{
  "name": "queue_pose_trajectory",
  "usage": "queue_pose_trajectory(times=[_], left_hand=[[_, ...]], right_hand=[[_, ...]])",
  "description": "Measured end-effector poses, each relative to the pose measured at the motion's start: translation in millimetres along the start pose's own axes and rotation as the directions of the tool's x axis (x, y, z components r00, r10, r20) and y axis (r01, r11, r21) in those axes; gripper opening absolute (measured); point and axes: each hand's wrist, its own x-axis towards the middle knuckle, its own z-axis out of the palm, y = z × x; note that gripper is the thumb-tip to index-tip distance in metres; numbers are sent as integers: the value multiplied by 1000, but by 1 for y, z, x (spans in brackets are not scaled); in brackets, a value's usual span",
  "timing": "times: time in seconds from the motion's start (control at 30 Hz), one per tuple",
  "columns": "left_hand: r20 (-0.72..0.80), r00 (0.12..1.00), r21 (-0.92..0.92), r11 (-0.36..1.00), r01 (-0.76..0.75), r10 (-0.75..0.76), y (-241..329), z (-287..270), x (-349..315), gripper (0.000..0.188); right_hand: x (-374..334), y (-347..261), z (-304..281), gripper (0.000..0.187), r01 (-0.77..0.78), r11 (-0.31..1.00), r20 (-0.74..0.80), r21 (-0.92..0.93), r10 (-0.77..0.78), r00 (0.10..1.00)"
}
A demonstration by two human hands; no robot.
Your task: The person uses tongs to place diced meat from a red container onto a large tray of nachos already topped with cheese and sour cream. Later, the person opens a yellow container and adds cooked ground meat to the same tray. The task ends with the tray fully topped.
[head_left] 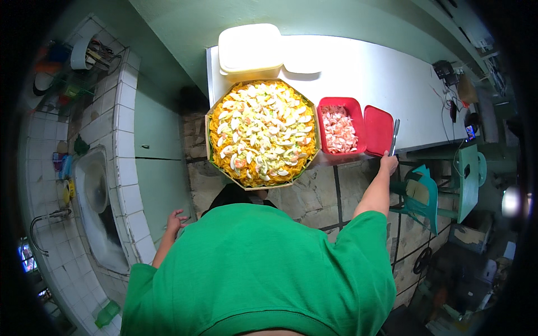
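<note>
My right hand (388, 161) is closed around the near end of a slim metal utensil (395, 135) at the table's front edge. Its exact kind is too small to make out. Just left of it lies a red lid (379, 130), beside a red rectangular container (358, 126) of chopped pink-and-white pieces (339, 129). A big octagonal tray (309, 172) sits at the table's left end, filled with orange-yellow noodles (223, 151) topped with egg slices, shrimp and green bits. My left hand (177, 220) hangs low at my side, empty, fingers apart.
Behind the tray stands a pale lidded container (250, 47) on the white table (364, 64). To the left is a tiled counter with a sink (98, 196). A teal chair (423, 196) stands right of the table, near cables and a small black device (444, 71).
</note>
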Motion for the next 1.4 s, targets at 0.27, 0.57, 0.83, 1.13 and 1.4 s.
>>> queue_pose_trajectory(times=[0.27,0.57,0.83,1.13,1.4], left_hand=[[90,972,332,913,-236,219,-31,-6,3,53],[105,994,17,1000,13,-15,-6,15,37,56],[162,986,-19,999,-40,42,15,23,35,56],[24,984,-115,978,-174,178,62,7,58,45],[4,193,243,186,-952,981,404,110,65,59]], right_hand=[[14,3,-1,21,-245,694,90,677,252,964],[-117,-44,-93,33,831,291,-287,473,-841,458],[-178,-42,-56,37,967,-48,-278,252,-960,25],[-185,-42,-57,47,929,-12,-153,370,-987,48],[-200,-67,-92,40,814,295,-216,500,-868,447]])
